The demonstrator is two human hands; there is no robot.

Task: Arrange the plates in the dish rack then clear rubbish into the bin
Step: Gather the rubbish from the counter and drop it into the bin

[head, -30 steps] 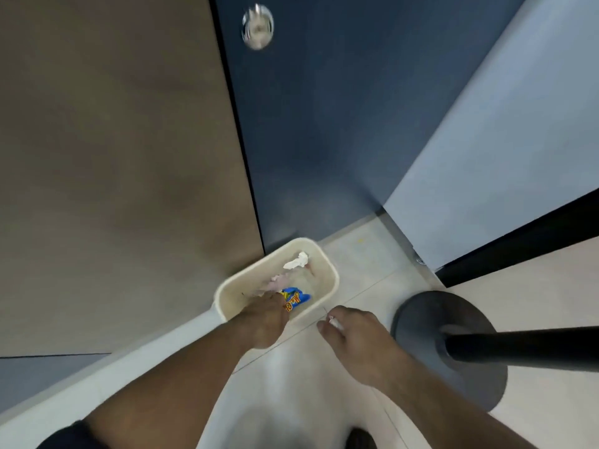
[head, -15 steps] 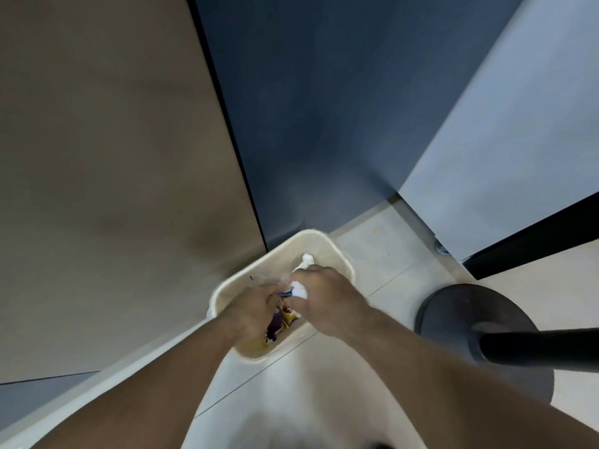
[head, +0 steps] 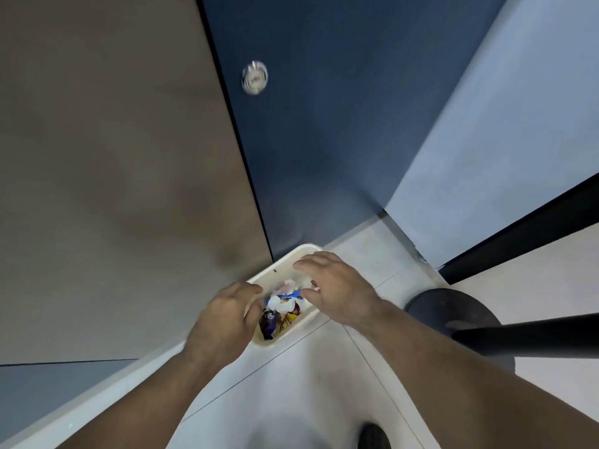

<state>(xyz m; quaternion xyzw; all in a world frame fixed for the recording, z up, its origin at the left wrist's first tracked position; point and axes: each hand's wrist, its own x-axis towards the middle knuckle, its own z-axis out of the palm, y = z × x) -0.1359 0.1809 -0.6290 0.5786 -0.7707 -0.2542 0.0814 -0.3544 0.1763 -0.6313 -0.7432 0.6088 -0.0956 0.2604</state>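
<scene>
The cream bin [head: 285,337] stood on the floor [head: 291,400] against the dark blue door [head: 324,124]. The rubbish lay inside the bin: a white tissue [head: 279,303], a purple wrapper [head: 269,322], a yellow wrapper [head: 290,317] and a blue scrap [head: 291,294]. The right hand [head: 334,290] hovered over the bin's far side, fingers spread, its grip released and clear of the rubbish below. The left hand [head: 227,319] hung over the bin's left rim, fingers loosely bent, nothing seen in its grip. A black stand base [head: 453,306] sat right of the bin.
</scene>
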